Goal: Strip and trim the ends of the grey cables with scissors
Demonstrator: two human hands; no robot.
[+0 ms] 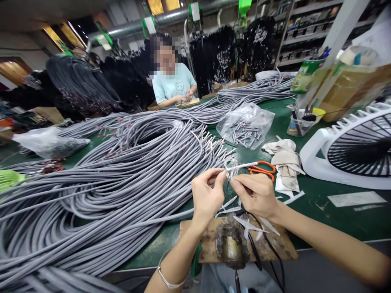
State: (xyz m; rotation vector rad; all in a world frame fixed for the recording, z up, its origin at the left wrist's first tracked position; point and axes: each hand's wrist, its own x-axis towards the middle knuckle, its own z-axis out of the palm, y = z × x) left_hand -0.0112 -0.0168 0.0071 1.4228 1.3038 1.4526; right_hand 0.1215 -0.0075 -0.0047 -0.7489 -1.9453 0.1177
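My left hand (pixel 209 193) is closed in a pinch at the front of the bench, its thumb and forefinger around something too small to make out. Close on its right, my right hand (pixel 256 194) pinches too, with the fingertips nearly meeting the left ones. Thin whitish strands (pixel 231 166) lie just beyond the fingertips. Orange-handled scissors (pixel 263 169) rest behind my right hand. Under both hands sits a wooden board (pixel 207 250) bearing a grimy metal cylinder (pixel 232 244) and white strips (pixel 249 226).
A large coil of grey cables (pixel 128 175) covers the left. Behind the scissors lie a clear bag of short grey pieces (pixel 246 128) and folded cloths (pixel 285 165). A white fan (pixel 317 162) stands right. Across the bench sits a co-worker (pixel 174 81).
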